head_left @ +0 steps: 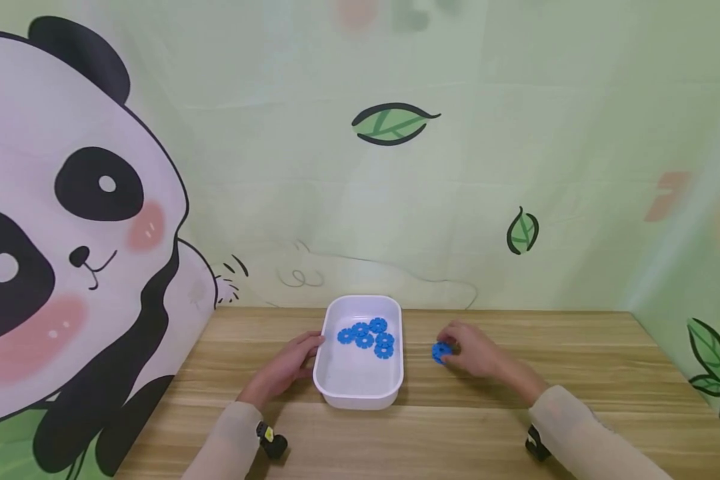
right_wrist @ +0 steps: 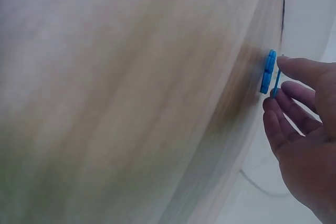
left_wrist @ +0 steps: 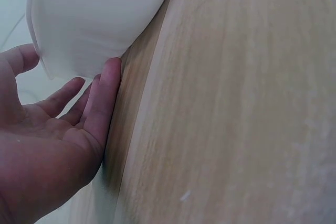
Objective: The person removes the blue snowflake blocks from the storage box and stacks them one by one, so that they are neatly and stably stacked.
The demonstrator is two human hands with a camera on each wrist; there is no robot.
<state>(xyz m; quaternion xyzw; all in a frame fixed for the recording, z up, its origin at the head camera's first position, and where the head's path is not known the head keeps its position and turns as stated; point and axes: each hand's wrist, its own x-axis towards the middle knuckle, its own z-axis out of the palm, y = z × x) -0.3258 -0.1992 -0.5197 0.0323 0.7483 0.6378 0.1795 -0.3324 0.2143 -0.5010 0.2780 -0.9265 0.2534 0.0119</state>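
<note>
In the head view a white plastic tray (head_left: 360,393) stands on the wooden table with several blue notched discs (head_left: 365,340) lying inside. My left hand (head_left: 288,367) is at the tray's left side, its fingertips at the wall; in the left wrist view the thumb is at the rim and the extended fingers reach the lower wall. To the right of the tray, my right hand (head_left: 471,350) pinches a blue notched disc (right_wrist: 278,80) between thumb and fingers. Other blue discs (right_wrist: 268,72) lie on the table close beside it.
The wooden table (head_left: 444,440) meets a pale green printed backdrop (head_left: 456,200) at its far edge. A large panda (head_left: 96,200) is printed on the left, with leaves elsewhere. A wrist camera (head_left: 272,442) shows at the left sleeve, another at the right (head_left: 537,443).
</note>
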